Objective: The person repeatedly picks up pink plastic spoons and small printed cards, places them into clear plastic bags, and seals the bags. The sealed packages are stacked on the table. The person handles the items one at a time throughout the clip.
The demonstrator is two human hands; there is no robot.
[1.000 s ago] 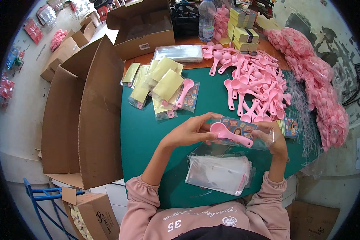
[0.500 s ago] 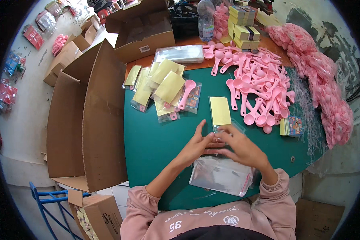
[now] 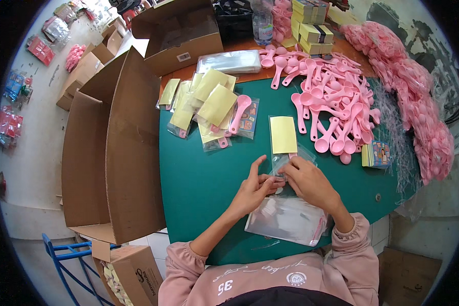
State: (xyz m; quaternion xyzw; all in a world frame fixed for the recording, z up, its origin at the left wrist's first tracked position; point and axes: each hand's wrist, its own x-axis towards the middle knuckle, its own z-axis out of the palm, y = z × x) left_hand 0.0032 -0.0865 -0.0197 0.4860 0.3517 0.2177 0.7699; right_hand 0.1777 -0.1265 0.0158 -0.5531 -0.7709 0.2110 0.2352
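A clear plastic bag (image 3: 276, 162) with a yellow card (image 3: 283, 134) inside lies on the green table. A bit of pink shows below the card, mostly hidden by my fingers. My left hand (image 3: 255, 189) pinches the bag's near end between thumb and fingers, its index finger stretched out. At the same end, the fingertips of my right hand (image 3: 311, 182) are closed on the plastic. A small whitish piece sits under my left fingertips; I cannot make out what it is. Just below my hands lies a stack of clear empty bags (image 3: 285, 222).
Bagged yellow cards with pink spoons (image 3: 217, 104) pile up at the left. A heap of loose pink spoons (image 3: 336, 104) covers the far right, beside a small card stack (image 3: 376, 154). A large cardboard box (image 3: 132, 148) stands along the table's left edge.
My right fingers have come down and closed on the bag's near end beside my left hand. The whole view has shifted slightly.
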